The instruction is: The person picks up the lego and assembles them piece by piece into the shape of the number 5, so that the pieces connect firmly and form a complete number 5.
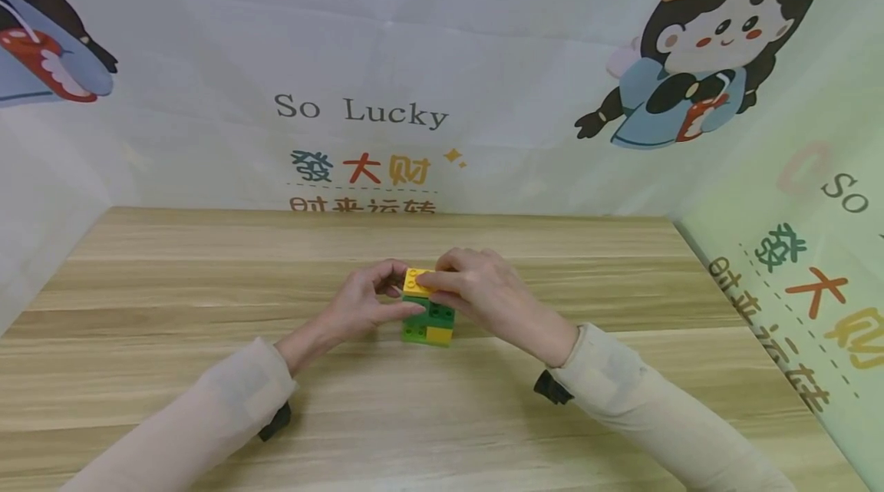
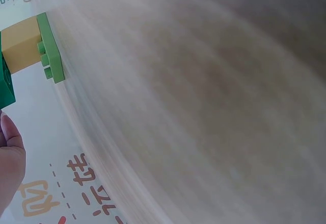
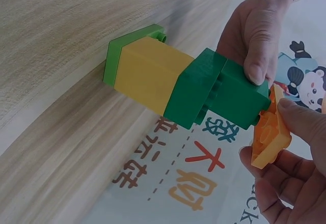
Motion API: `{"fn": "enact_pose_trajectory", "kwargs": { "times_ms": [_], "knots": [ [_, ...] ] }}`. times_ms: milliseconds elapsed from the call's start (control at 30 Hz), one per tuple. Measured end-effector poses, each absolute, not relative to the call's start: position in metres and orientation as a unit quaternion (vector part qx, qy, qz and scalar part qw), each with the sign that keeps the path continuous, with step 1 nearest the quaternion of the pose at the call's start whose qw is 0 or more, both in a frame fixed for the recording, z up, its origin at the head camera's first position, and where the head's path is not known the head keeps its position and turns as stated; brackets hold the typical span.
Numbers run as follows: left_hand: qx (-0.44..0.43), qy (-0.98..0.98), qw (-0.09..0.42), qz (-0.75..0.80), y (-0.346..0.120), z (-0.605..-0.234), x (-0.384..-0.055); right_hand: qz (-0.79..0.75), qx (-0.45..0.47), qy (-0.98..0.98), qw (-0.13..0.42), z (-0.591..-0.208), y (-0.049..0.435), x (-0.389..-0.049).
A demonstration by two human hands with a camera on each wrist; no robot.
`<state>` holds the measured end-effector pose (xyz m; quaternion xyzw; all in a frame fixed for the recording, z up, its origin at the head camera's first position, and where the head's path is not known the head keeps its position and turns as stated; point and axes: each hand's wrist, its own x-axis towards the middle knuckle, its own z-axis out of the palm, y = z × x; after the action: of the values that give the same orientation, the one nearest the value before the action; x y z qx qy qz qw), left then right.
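I have the left hand gripping the tower, the right hand pinching the yellow brick, tilted at the tower's top; I'd call this fitting, next needing levelling and pressing

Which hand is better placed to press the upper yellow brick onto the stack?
Probably the right hand. Its fingers hold the upper yellow brick, tilted at the top of the stack; the left hand holds the green brick below.

light is soft; the left wrist view blurs the tabletop.
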<state>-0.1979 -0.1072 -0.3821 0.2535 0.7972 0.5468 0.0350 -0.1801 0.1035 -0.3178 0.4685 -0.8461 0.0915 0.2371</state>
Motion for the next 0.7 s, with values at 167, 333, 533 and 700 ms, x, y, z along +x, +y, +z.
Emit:
{"fn": "enact_pose_trajectory", "kwargs": {
  "times_ms": [167,333,533,700],
  "knots": [
    [0.257,0.795,0.036,0.549,-0.1077,-0.3814,-0.1977,0.073,0.469,-0.844,0.25,-0.3169,0.1019,-0.179],
    [0.254,0.796,0.038,0.548,-0.1074,-0.3807,-0.1977,0.043,0.46,-0.851,0.249,-0.3138,0.1006,-0.1764],
    [0.253,0.795,0.037,0.55,-0.1068,-0.3803,-0.1985,0.0,0.452,-0.855,0.254,-0.3123,0.0989,-0.1748],
    [0.257,0.797,0.036,0.545,-0.1068,-0.3805,-0.1987,-0.002,0.451,-0.854,0.259,-0.3151,0.0997,-0.1747]
  ]
}}
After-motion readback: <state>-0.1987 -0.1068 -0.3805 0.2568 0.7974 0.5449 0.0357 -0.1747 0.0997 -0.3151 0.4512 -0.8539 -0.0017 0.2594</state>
